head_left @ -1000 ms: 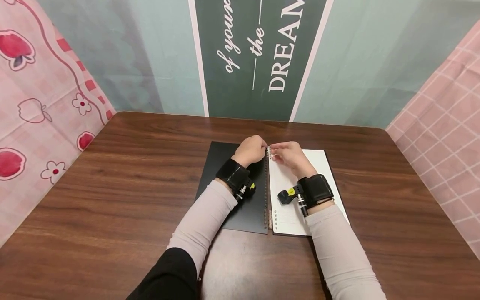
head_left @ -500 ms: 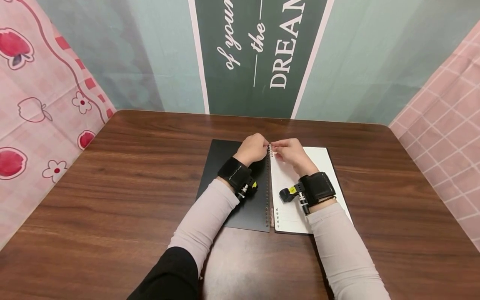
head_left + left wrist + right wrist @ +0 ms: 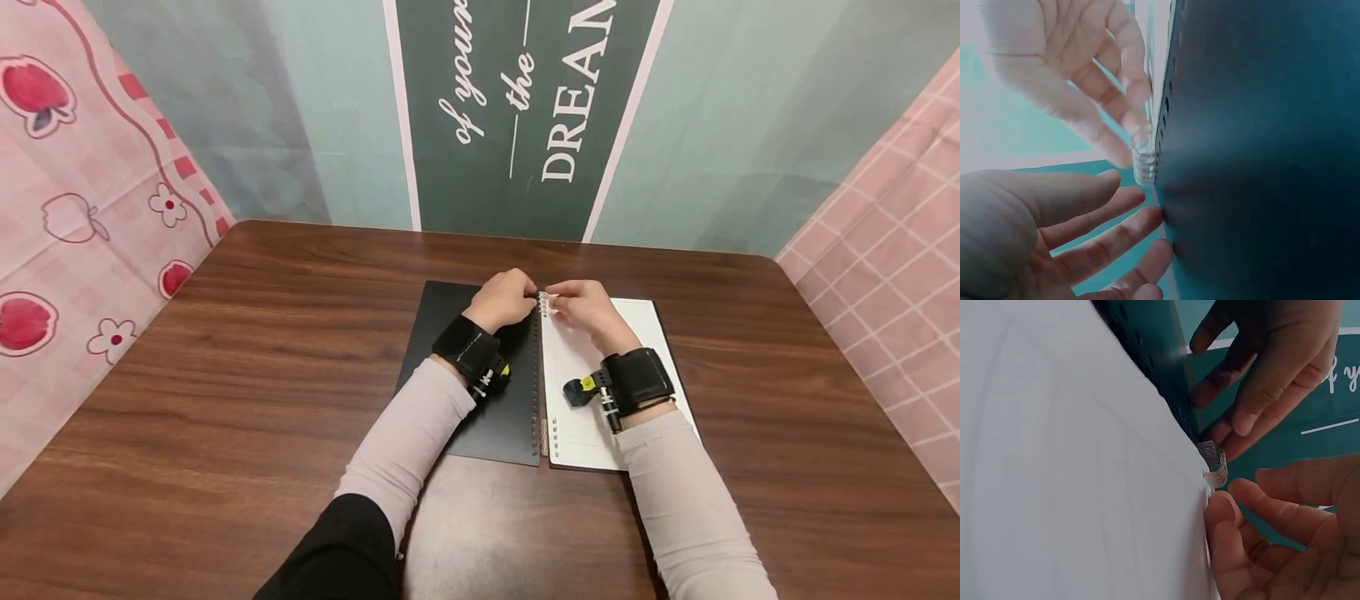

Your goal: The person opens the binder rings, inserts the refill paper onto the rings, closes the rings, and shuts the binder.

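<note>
An open ring-bound notebook lies in front of me, its black cover (image 3: pixel 450 321) at left and white pages (image 3: pixel 637 325) at right. Both hands meet at the far end of its spine. My left hand (image 3: pixel 501 300) has its fingertips against the cover's punched edge, thumb held apart, as the left wrist view shows. My right hand (image 3: pixel 587 310) touches the page edge with loosely bent fingers, right at the clear plastic rings (image 3: pixel 1215 464). In the left wrist view the rings (image 3: pixel 1144 157) sit between the two hands. Part of the spine is hidden behind the fingers.
The notebook lies on a brown wooden table (image 3: pixel 225 375). Behind it hangs a green cloth (image 3: pixel 495 200) with white lettering. Pink patterned cloths border the left and right sides. A small patterned piece (image 3: pixel 544 437) shows in the gap at the spine's near end.
Both hands stay at the spine's far end. The right fingers have shifted very slightly to the right, leaving a little more of the rings showing. The notebook lies as before.
</note>
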`<move>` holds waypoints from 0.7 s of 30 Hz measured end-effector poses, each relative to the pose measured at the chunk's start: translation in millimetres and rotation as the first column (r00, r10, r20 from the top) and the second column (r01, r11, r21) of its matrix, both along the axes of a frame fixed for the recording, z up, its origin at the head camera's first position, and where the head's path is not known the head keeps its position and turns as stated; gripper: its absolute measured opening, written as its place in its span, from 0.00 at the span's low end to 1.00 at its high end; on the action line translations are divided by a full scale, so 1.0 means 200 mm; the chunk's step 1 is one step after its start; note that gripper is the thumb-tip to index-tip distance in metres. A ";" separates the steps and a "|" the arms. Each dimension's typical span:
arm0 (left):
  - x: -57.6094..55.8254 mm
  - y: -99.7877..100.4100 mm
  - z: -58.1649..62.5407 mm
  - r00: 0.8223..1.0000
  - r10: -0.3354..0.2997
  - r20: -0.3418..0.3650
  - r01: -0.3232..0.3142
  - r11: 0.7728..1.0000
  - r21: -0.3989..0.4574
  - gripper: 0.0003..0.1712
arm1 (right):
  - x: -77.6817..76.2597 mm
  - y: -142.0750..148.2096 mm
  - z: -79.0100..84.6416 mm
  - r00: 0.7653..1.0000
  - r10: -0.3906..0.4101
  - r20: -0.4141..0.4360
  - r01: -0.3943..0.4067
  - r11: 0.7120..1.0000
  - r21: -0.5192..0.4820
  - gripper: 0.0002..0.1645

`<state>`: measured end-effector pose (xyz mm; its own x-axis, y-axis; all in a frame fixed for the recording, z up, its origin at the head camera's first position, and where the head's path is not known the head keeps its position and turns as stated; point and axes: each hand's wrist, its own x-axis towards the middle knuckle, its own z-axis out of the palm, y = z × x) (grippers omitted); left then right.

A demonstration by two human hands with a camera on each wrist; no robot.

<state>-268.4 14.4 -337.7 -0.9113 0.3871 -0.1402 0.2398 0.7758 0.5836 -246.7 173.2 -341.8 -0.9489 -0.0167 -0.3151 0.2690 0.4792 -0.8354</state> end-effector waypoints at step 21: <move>0.02 0.02 -0.01 0.995 0.067 -0.072 -0.071 0.996 -0.058 0.05 | 0.01 0.01 -0.02 0.998 0.050 -0.023 -0.045 0.985 0.169 0.11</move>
